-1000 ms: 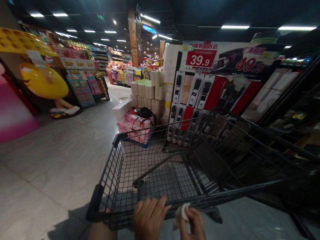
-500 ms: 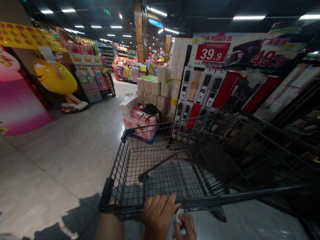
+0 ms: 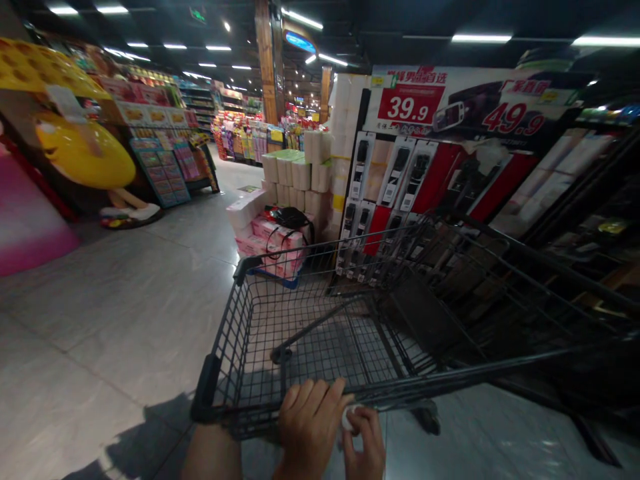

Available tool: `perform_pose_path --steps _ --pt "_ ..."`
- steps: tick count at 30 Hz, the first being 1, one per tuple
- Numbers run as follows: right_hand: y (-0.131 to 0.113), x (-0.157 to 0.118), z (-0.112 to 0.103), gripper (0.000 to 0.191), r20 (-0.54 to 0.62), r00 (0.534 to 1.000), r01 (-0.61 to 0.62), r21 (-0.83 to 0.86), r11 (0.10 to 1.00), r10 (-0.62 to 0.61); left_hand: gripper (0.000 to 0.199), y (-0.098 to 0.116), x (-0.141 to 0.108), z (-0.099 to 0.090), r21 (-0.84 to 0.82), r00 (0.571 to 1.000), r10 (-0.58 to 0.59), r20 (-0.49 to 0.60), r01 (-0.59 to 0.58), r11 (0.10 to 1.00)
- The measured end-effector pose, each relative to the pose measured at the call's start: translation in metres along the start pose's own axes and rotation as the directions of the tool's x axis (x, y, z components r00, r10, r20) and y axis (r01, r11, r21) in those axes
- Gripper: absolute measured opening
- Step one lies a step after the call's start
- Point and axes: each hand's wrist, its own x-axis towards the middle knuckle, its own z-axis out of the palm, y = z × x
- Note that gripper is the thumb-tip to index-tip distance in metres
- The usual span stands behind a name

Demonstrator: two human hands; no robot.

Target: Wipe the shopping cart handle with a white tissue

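Observation:
My left hand (image 3: 307, 423) lies with its fingers together over the near top rail of a black wire shopping cart (image 3: 305, 300). Right beside it, my right hand (image 3: 367, 440) is closed in a pinch, just below the rail. A small white thing (image 3: 349, 417) shows between its thumb and fingers, perhaps a wad of tissue; its kind is not clear. The cart is seen from its side, and its basket shows bare mesh with the floor visible through it. A bare limb (image 3: 213, 450) comes up under the cart's near left corner, its end hidden by the rail.
Behind the cart stand a rack of packaged belts (image 3: 400, 173) and stacked paper rolls (image 3: 287, 170). Pink packs (image 3: 280, 237) with a black bag (image 3: 290, 218) sit on a blue pallet. A yellow mascot figure (image 3: 90, 150) stands left, beyond the tiled floor (image 3: 125, 293).
The view has turned slightly right, so the store and cart sit farther left in the picture. Both hands keep their places at the rail; the right hand's fingers have shifted slightly around the white thing.

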Motion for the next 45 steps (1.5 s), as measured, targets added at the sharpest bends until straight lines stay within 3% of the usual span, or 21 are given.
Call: perform_pose_path --steps 3,6,10,13,17,22,26,30,34,37,41,45 --pt "0.016 -0.010 -0.008 0.021 -0.030 0.995 -0.100 -0.011 0.995 0.099 0.017 0.002 0.001 0.003 -0.012 1.000 -0.008 -0.010 0.008 1.000" --pt "0.022 -0.002 -0.027 0.024 -0.115 0.988 -0.108 -0.054 0.993 0.101 0.017 0.006 0.002 0.004 -0.016 1.000 -0.009 -0.009 0.009 1.000" --pt "0.007 0.034 -0.052 0.016 -0.158 0.987 0.014 -0.144 0.990 -0.036 0.015 0.009 0.001 0.005 -0.006 1.000 0.001 0.011 -0.001 1.000" --pt "-0.013 0.062 -0.057 0.014 -0.245 0.969 -0.018 -0.148 0.989 -0.019 0.014 0.011 0.000 0.005 0.001 1.000 0.005 0.021 -0.005 1.000" --pt "-0.018 0.067 -0.046 0.013 -0.195 0.981 -0.013 -0.135 0.991 -0.014 0.014 0.012 -0.001 0.007 0.022 0.999 0.031 0.024 -0.031 0.999" --pt "0.013 0.041 -0.046 0.021 -0.104 0.994 -0.037 -0.128 0.991 0.024 0.012 0.009 -0.003 0.010 0.062 0.998 0.064 0.023 -0.066 0.996" --pt "0.010 0.057 -0.078 0.028 -0.222 0.972 -0.120 -0.196 0.973 0.076 0.012 0.005 -0.004 0.011 0.087 0.995 0.104 0.002 -0.104 0.991" --pt "-0.032 0.120 -0.121 0.030 -0.363 0.932 -0.116 -0.319 0.941 -0.008 0.012 0.004 -0.003 0.011 0.105 0.993 0.114 0.026 -0.116 0.988" --pt "-0.060 0.181 -0.144 0.024 -0.278 0.942 0.069 -0.382 0.922 -0.186 0.011 0.005 -0.003 0.010 0.095 0.995 0.095 0.033 -0.098 0.991" --pt "-0.058 0.199 -0.143 0.025 -0.069 0.976 0.164 -0.378 0.911 -0.205 0.011 0.007 -0.003 0.010 0.075 0.996 0.082 0.030 -0.084 0.994" --pt "-0.062 0.184 -0.127 0.025 0.057 0.977 0.215 -0.313 0.925 -0.208 0.010 0.009 -0.002 0.008 0.065 0.997 0.070 0.038 -0.072 0.995" --pt "-0.084 0.153 -0.103 0.029 0.164 0.954 0.280 -0.179 0.943 -0.252 0.011 0.012 -0.003 0.005 0.074 0.997 0.064 0.045 -0.068 0.995"
